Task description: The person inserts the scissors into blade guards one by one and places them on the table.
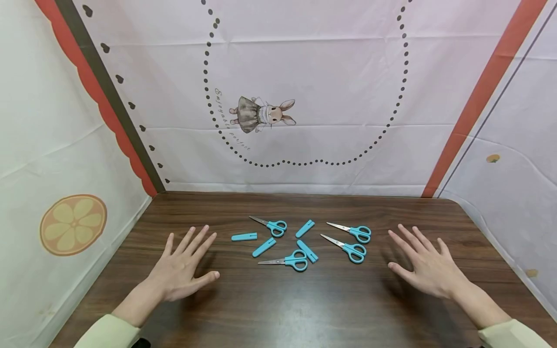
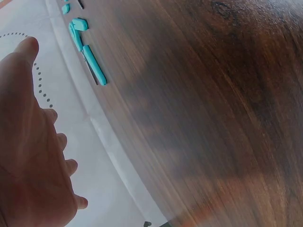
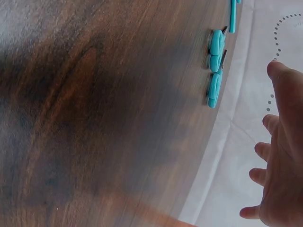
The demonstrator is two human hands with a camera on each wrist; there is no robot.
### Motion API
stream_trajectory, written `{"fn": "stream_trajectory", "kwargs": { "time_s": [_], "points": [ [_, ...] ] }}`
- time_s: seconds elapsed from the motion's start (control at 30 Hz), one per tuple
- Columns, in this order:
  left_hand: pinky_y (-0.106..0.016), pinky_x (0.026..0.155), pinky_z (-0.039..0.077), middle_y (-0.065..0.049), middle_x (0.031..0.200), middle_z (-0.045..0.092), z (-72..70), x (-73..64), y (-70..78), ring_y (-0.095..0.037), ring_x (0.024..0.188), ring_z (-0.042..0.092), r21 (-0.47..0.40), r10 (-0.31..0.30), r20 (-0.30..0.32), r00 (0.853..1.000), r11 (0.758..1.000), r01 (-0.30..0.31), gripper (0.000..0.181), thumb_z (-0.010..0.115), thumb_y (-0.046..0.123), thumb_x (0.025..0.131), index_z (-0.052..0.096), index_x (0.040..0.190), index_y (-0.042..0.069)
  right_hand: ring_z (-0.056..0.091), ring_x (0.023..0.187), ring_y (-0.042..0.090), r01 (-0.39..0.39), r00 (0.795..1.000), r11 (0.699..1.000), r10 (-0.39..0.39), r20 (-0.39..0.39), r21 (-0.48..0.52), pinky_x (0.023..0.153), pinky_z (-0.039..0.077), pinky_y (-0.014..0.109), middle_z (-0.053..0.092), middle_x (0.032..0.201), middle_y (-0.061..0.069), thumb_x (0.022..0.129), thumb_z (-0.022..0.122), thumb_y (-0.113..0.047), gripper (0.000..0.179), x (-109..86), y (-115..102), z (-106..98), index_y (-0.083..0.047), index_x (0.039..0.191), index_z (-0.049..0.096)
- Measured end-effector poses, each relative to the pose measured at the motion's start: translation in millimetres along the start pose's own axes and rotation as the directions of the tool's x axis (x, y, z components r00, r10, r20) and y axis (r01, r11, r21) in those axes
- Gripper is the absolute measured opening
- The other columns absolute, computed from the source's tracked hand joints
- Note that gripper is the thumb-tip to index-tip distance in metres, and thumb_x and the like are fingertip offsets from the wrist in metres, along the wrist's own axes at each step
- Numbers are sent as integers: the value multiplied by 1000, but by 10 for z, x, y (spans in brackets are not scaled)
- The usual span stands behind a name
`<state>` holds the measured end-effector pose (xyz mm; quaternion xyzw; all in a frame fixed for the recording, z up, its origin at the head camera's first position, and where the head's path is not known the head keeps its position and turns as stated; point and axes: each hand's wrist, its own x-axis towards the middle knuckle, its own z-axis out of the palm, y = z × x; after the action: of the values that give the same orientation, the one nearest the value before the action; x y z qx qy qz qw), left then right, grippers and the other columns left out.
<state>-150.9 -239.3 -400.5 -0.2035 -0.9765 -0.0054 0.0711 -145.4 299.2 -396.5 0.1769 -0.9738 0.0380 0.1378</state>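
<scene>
My left hand (image 1: 180,270) hovers above the left part of the table, palm down with its fingers spread. Across from it, my right hand (image 1: 428,268) is held the same way over the right part. Neither hand touches anything. Between them lie several pairs of blue-handled scissors: one at the back left (image 1: 271,224), one in front (image 1: 290,261), and two on the right, an upper pair (image 1: 354,230) and a lower pair (image 1: 346,247). Matching blue blade covers lie among them, including a left cover (image 1: 244,237), a slanted cover (image 1: 264,247) and one beside the front scissors (image 1: 307,251).
The dark wood-grain table (image 1: 261,309) spreads under both hands. White printed cloth (image 1: 330,96) hangs behind its far edge, with more cloth at the left and right sides. Another blue cover (image 1: 305,228) lies near the middle.
</scene>
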Motion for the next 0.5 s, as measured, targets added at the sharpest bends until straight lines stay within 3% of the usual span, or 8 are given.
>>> {"fn": "stream_trajectory", "kwargs": {
  "time_s": [0.5],
  "points": [
    [-65, 103, 8, -2, 155, 10, 56, 1, -33, -33, 140, 14, 2, 1, 2, 1000, 1000, -1, 84, 49, 65, 82, 18, 148, 24, 38, 125, 38, 6, 1000, 1000, -6, -8, 20, 89, 25, 66, 37, 143, 9, 84, 59, -49, 67, 42, -72, 99, -26, 142, 34]
  ]
}}
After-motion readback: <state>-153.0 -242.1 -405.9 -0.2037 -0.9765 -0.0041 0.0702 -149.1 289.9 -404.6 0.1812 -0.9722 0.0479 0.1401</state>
